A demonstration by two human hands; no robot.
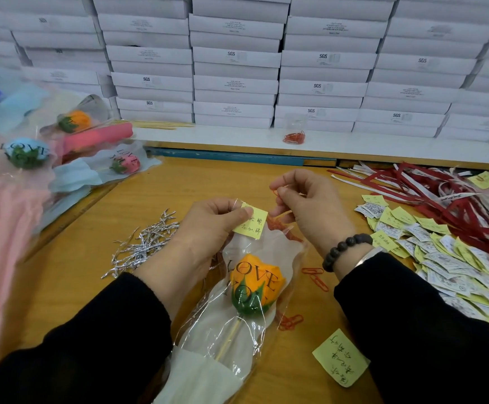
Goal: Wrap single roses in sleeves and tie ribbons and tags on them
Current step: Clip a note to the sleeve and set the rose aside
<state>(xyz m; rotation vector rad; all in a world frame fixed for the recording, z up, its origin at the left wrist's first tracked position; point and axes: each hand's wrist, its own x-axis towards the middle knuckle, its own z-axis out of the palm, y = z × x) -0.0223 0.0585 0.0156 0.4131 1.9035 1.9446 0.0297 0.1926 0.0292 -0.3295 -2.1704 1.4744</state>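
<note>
The left hand pinches a yellow tag against the top edge of the clear sleeve, thumb pressed on the paper. The right hand pinches a thin red clip between thumb and curled fingers, just right of the tag. Inside the sleeve the orange rose lies near the person, in the middle of the wooden table, stem pointing toward them. To fix the tag well, I'd say keep the thumb firm so the paper doesn't slide on the slick film, and bring the clip over both layers squarely.

Silver twist ties lie to the left, loose tags and red ribbons heap on the right, and more red clips lie beside the sleeve. Finished roses pile at the far left. White boxes stack high along the far side.
</note>
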